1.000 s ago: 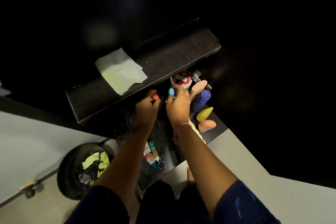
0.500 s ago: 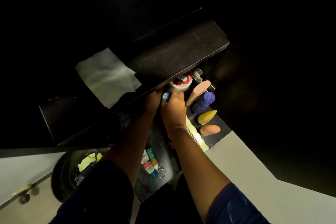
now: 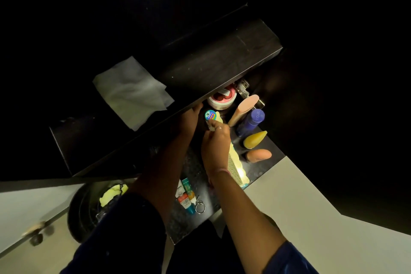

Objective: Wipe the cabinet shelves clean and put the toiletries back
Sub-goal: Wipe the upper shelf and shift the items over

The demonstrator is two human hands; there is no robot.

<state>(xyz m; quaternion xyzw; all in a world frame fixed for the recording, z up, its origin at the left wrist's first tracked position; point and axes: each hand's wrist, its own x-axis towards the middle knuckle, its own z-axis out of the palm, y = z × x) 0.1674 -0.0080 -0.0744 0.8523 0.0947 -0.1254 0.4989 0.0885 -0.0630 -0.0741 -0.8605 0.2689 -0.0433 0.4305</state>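
Restocking: you are placing toiletries on the lower shelf (image 3: 264,167).
Cloth (image 3: 131,91): lying on the upper shelf (image 3: 222,58).
Left hand (image 3: 189,118): fingers hidden; grip unclear.
Right hand (image 3: 215,144): pinching a comb (image 3: 235,162) beside the small tin (image 3: 210,115); set it flat, clear of the bottles (image 3: 250,121).

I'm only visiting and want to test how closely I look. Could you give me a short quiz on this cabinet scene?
1. True or false: the white wipe lies on the upper dark shelf.
2. Which bottle stands nearest the round red-and-white tub? A: the peach bottle; B: the yellow bottle; C: the blue bottle.
3. Fill in: the right hand has its grip on a pale yellow ____.

Key: 1 true. 2 A. 3 comb.
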